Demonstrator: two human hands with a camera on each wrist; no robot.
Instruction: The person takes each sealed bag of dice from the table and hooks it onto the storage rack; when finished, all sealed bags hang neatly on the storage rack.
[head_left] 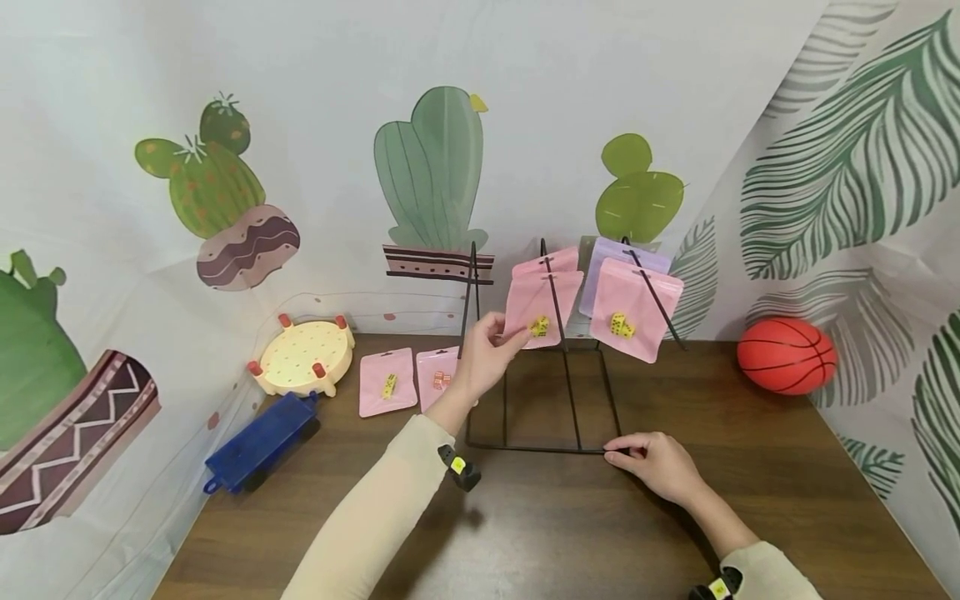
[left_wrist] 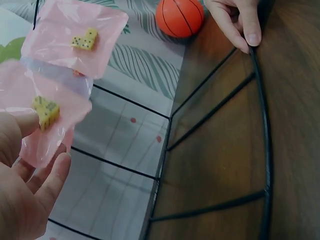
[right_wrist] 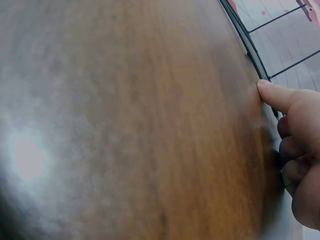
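A black wire display rack (head_left: 572,400) stands on the table, with prongs sticking out toward me at the top. On its middle prong hangs a pink pouch (head_left: 553,292) holding yellow dice (left_wrist: 46,112), with another pink pouch behind it. My left hand (head_left: 486,354) pinches the front pouch's lower left edge between thumb and fingers. On the right prong, a pink pouch (head_left: 637,302) with yellow dice hangs before a lilac pouch (head_left: 600,252). My right hand (head_left: 662,467) grips the rack's front right base corner between thumb and fingers.
Left of the rack lie two pink pouches, one with yellow dice (head_left: 389,385), the other with orange dice (head_left: 441,380) and partly behind my left arm. Farther left are a round cream stand (head_left: 306,357) with red-tipped legs and a blue toy trailer (head_left: 261,440). A red basketball (head_left: 786,356) sits at right.
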